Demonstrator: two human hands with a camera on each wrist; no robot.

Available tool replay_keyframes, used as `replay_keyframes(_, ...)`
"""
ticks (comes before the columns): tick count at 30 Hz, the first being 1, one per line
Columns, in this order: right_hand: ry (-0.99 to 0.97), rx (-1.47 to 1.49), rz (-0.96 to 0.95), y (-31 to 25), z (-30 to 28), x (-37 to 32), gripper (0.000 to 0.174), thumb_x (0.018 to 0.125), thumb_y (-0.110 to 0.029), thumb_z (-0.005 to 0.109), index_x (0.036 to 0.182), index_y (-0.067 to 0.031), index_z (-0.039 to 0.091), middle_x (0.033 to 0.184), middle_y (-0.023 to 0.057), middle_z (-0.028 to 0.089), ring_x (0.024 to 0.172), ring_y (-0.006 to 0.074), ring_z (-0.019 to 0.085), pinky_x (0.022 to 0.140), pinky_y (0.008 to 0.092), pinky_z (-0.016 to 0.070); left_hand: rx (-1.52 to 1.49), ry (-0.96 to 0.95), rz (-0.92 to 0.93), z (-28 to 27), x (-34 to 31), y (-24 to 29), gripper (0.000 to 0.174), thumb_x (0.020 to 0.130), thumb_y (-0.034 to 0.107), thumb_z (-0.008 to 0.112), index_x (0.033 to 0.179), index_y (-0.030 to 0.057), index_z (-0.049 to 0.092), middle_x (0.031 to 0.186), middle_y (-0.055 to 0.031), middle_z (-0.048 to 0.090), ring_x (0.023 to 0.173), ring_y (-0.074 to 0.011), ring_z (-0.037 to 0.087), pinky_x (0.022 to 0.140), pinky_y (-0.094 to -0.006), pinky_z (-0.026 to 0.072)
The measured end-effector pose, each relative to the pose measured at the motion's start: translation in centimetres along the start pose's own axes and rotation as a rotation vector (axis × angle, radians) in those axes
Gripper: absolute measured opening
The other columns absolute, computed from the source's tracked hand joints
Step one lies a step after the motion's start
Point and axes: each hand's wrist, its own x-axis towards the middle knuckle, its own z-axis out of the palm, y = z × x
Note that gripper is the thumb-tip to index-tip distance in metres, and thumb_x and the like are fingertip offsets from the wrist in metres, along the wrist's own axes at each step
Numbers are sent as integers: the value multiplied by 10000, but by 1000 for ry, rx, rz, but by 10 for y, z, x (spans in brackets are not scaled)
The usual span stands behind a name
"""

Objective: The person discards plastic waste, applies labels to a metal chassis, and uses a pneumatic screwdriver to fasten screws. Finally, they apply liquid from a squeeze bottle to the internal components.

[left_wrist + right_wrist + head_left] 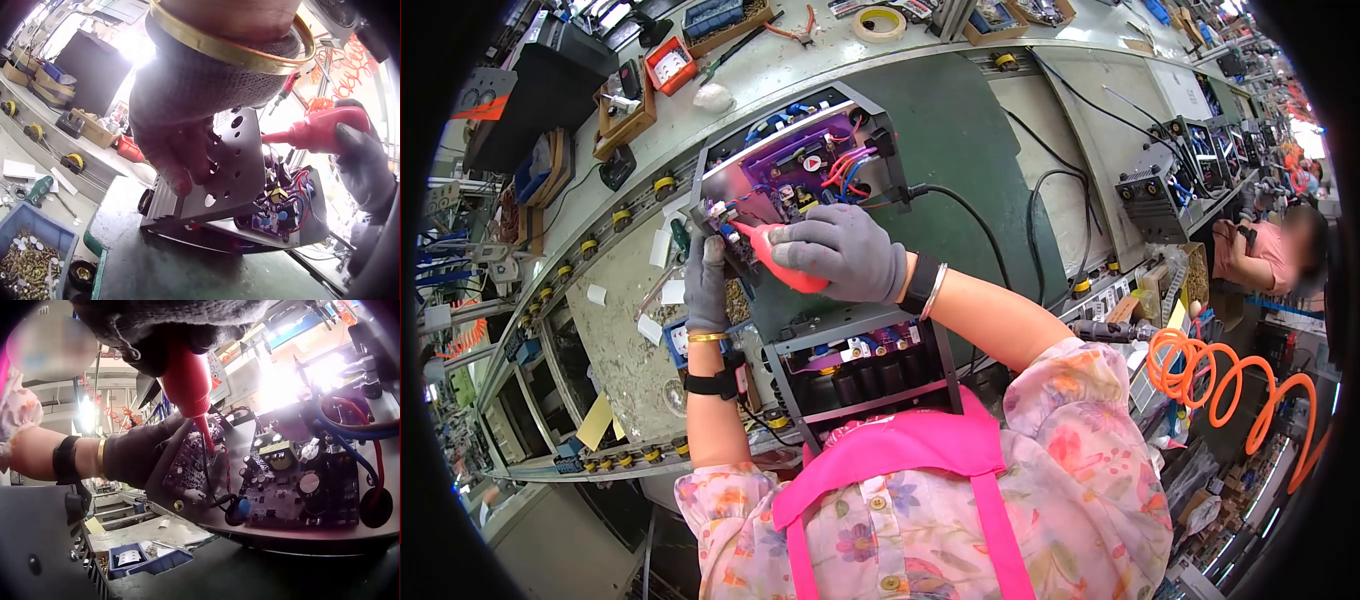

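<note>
My gloved right hand grips a red squeeze bottle. In the right wrist view the bottle's narrow nozzle points down at a small circuit board on the inner side of an end panel. My gloved left hand holds that perforated metal panel, its fingertips on the outer face in the left wrist view. The panel belongs to an open metal-cased electronic unit, which lies tilted on a green work surface. Inside are a larger circuit board and red and blue wires.
A second open unit stands close to my body. Screws fill a blue bin, beside a green-handled screwdriver. A black cable runs off the unit's right side. An orange coiled hose hangs at right; another person sits beyond.
</note>
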Motion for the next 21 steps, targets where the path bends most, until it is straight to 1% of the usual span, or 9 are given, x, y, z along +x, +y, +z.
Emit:
replay_keyframes(4,-11,-9,11,0,-2,2,373,655,-84,688,1012,-127,587,1015,56,641,738,238,610,601,329,492,42,-31,-35,-5,0,-1,574,893,574,472,1172,76,532,894,-27,617,765,-103,590,648,-244,472)
replay_keyframes(7,46,60,30,-4,-13,2,431,624,-81,702,1027,-149,567,978,38,624,733,242,599,602,348,491,51,5,-49,-2,-2,4,553,891,572,478,1123,76,556,848,-29,612,727,-108,587,631,-251,472)
replay_keyframes(10,27,74,31,-13,-28,4,470,599,-62,713,1040,-134,565,989,50,626,742,252,604,619,357,491,148,15,-37,-6,-2,-3,495,915,540,452,1068,80,555,799,-40,593,683,-112,568,598,-262,457)
replay_keyframes(11,0,75,24,-14,-32,5,477,593,-48,722,1036,-126,564,980,68,629,740,255,610,615,354,490,162,54,32,-6,1,-16,487,918,531,451,1046,73,555,764,-37,579,646,-112,556,573,-268,443)
replay_keyframes(14,7,85,12,-17,-29,7,457,609,-43,722,1032,-110,562,971,87,630,734,260,617,604,353,493,167,-25,-45,-9,0,-7,579,918,565,426,1239,92,513,951,-14,608,813,-87,567,697,-235,457)
replay_keyframes(15,10,88,16,-17,-29,7,453,615,-42,722,1033,-107,561,968,90,631,731,260,618,601,352,493,184,-36,-42,-10,0,-5,595,920,557,429,1285,90,483,978,-21,611,835,-95,576,719,-231,463)
replay_keyframes(18,10,94,25,-18,-28,8,442,628,-41,721,1034,-100,557,958,95,635,723,261,621,595,352,494,166,-66,-87,-12,2,-11,588,923,548,434,1290,90,474,976,-22,610,822,-92,574,696,-223,461)
replay_keyframes(19,7,95,26,-19,-28,8,441,629,-40,721,1034,-99,557,955,93,636,721,261,621,595,353,494,145,-36,-44,-9,2,-10,576,925,543,436,1280,92,478,959,-17,604,789,-81,568,663,-216,457)
replay_keyframes(21,4,100,23,-19,-28,9,438,631,-38,720,1034,-98,558,948,89,639,720,261,623,594,354,494,111,29,-5,-3,2,-6,516,910,540,466,1081,58,532,777,-21,566,631,-87,517,553,-243,409)
